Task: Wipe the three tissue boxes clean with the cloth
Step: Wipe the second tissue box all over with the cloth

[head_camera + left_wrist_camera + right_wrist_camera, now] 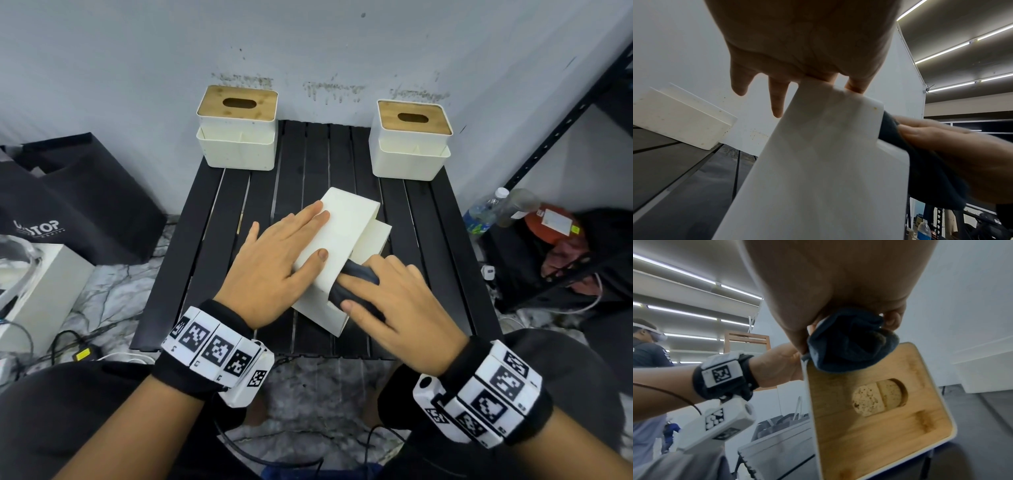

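Observation:
Two cream tissue boxes with wooden lids stand upright at the back of the black slatted table (308,154), one at the left (236,126) and one at the right (409,144). The third box (342,233) lies tipped on its side in the middle. My left hand (294,246) presses flat on its upturned side with straight fingers. My right hand (387,294) grips a bunched dark cloth (356,272) against the box's right face. In the right wrist view, the cloth (851,344) sits at the top edge of the wooden lid (869,410).
A black bag (78,192) and a white carton (41,284) sit on the floor at the left. Bottles (493,209) and a black shelf frame (565,137) stand at the right. Cables trail near the table's front. Another person (645,345) stands off to the side.

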